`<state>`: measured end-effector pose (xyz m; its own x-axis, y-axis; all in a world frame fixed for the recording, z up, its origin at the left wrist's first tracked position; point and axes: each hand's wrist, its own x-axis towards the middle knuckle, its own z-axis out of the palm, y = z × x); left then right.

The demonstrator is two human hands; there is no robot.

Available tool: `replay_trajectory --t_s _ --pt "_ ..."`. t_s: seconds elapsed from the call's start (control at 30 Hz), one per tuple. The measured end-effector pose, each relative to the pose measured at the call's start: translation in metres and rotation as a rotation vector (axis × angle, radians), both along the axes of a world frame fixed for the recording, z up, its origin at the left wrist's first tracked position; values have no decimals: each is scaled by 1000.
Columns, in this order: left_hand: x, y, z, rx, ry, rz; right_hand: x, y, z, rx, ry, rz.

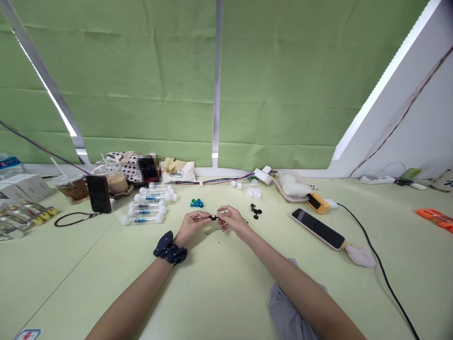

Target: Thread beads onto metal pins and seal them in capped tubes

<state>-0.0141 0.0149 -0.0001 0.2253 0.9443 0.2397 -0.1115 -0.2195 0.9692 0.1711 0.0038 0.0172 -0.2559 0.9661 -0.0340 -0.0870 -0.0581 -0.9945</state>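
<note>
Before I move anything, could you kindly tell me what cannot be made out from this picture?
Head view: the full shape of the small black piece, tiny and partly covered by fingers of the left hand and right hand.
Head view: whatever lies under the dark patch, hidden by pixelation.
Head view: the rest of the orange item, cut off by the right edge.
Head view: the rest of the sticker, cut off by the bottom edge.

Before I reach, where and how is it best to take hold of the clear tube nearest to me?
Probably around the middle of the nearest tube, coming from above its near side: it lies sideways with its long side toward you, and another tube lies close behind.
</note>
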Motion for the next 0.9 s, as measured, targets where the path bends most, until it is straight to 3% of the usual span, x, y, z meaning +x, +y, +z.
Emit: replay_trajectory --t_s 0.13,0.43,0.7,0.9 --pt "-3 4 -2 14 -9 47 -2 -3 2 -5 23 45" --pt "1 -1 -1 4 3 -40 -3 6 -13 -71 -99 -6" --pt "-1 5 -4 9 -18 38 -2 2 -8 -77 -156 90" --pt "2 -3 1 5 -7 -72 -4 3 -7 -20 -79 -35"
